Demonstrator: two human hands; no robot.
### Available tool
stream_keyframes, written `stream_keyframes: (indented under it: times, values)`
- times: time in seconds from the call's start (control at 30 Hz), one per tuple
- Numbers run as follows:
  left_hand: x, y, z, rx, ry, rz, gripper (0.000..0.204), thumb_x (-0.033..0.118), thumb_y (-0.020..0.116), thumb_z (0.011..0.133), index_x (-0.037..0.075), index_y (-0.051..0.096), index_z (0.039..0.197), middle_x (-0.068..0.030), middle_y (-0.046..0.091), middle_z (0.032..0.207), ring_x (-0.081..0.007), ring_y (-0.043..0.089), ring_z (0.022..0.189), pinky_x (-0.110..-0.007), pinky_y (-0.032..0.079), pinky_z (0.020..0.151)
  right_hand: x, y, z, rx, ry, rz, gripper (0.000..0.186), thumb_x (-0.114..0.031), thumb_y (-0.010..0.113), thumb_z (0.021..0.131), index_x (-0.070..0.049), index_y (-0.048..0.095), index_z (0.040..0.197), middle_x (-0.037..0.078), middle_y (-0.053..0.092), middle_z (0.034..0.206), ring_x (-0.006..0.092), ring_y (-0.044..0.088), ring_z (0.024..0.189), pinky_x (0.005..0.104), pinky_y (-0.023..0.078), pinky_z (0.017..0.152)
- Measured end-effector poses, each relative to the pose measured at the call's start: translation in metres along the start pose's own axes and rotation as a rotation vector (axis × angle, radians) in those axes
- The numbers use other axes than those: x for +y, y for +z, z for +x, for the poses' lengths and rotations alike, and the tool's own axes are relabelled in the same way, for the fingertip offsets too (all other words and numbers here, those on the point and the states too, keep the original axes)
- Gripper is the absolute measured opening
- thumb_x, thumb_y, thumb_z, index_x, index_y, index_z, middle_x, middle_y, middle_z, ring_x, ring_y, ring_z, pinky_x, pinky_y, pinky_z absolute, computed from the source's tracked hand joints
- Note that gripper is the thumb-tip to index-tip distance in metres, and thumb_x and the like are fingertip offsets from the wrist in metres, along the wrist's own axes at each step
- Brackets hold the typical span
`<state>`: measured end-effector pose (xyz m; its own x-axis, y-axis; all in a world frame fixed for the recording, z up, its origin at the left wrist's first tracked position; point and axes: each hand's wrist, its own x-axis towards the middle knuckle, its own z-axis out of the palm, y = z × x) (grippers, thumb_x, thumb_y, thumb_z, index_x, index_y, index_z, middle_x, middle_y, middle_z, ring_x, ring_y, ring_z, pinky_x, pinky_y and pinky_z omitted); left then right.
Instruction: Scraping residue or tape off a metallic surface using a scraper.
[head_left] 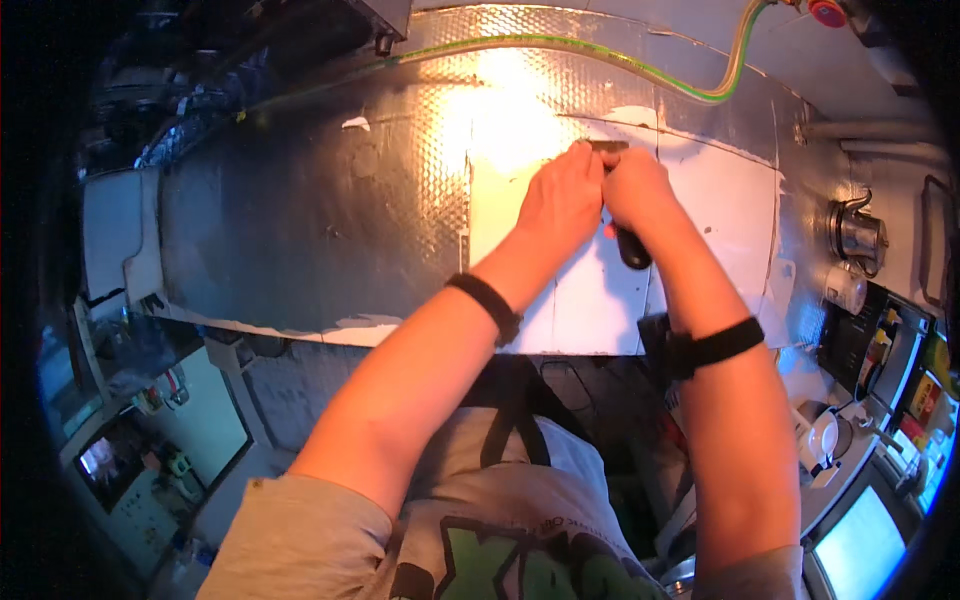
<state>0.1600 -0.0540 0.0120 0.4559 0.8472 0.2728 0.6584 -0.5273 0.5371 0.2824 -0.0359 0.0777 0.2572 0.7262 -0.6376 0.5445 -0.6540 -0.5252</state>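
Note:
My right hand [638, 188] is wrapped round a black-handled tool [634, 250], whose rounded handle end sticks out below the fist. What kind of tool it is does not show. Close against it on the left, my left hand [562, 203] has its fingers bent and pressed together near the tool's front. Between and beyond the fingertips a dark flat piece [608, 146] shows; I cannot tell whether it belongs to the tool. Both hands are above the white panels [710, 220] on the work surface, and whatever my left fingers grip is hidden.
Left of the panels lies a dark metallic sheet [310, 220] with a torn front edge. A green-striped hose [600, 50] runs along the back. A metal kettle [858, 238] stands at the right, near a lit screen [860, 545]. Bright light glares at the back.

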Motion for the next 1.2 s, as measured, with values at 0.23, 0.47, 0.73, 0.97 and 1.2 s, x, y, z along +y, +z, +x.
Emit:
stream_keyframes:
  times: [0.23,0.47,0.73,0.97,1.2]
  values:
    - [0.009,-0.003,-0.014,0.001,-0.034,-0.002,0.028,0.004,0.062,0.090,-0.001,0.066,0.117,-0.0229,0.069,0.106,-0.0405,0.071,0.098,-0.049,0.060,0.084,-0.015,-0.004,-0.026,-0.035,0.012,-0.110,0.035,-0.023,0.061,0.103,0.011,0.071,0.107,0.033,0.074,0.093,0.0372,0.076,0.066,0.0443,0.063,0.063]
    - [0.004,0.001,-0.015,0.052,-0.017,-0.023,0.030,0.005,0.062,0.092,-0.002,0.066,0.120,-0.0214,0.068,0.107,-0.0391,0.070,0.096,-0.048,0.060,0.082,-0.028,-0.011,-0.032,-0.077,0.121,-0.062,0.038,-0.025,0.061,0.102,0.010,0.069,0.116,0.035,0.073,0.110,0.0434,0.076,0.093,0.0477,0.062,0.081]
    - [0.015,-0.002,-0.016,0.041,-0.005,-0.102,0.022,0.006,0.061,0.092,-0.004,0.064,0.111,-0.0249,0.068,0.105,-0.0440,0.069,0.092,-0.051,0.059,0.080,0.005,0.003,-0.020,0.053,-0.016,-0.167,0.039,-0.027,0.064,0.101,0.010,0.071,0.110,0.034,0.074,0.101,0.0407,0.078,0.076,0.0490,0.063,0.067]
    - [0.019,-0.012,-0.011,-0.046,-0.188,-0.189,0.016,0.006,0.062,0.091,-0.001,0.063,0.106,-0.0226,0.067,0.104,-0.0435,0.068,0.095,-0.051,0.058,0.078,-0.014,-0.007,-0.025,-0.034,0.054,-0.091,0.034,-0.021,0.064,0.100,0.012,0.071,0.102,0.033,0.074,0.092,0.0386,0.077,0.070,0.0472,0.062,0.061]
    - [0.011,0.001,-0.006,0.038,-0.035,-0.081,0.015,0.007,0.061,0.092,-0.002,0.063,0.105,-0.0205,0.064,0.097,-0.0405,0.068,0.090,-0.049,0.058,0.075,0.004,-0.007,-0.005,-0.047,-0.050,-0.151,0.034,-0.021,0.062,0.102,0.012,0.071,0.104,0.034,0.074,0.098,0.0386,0.078,0.072,0.0460,0.061,0.059]
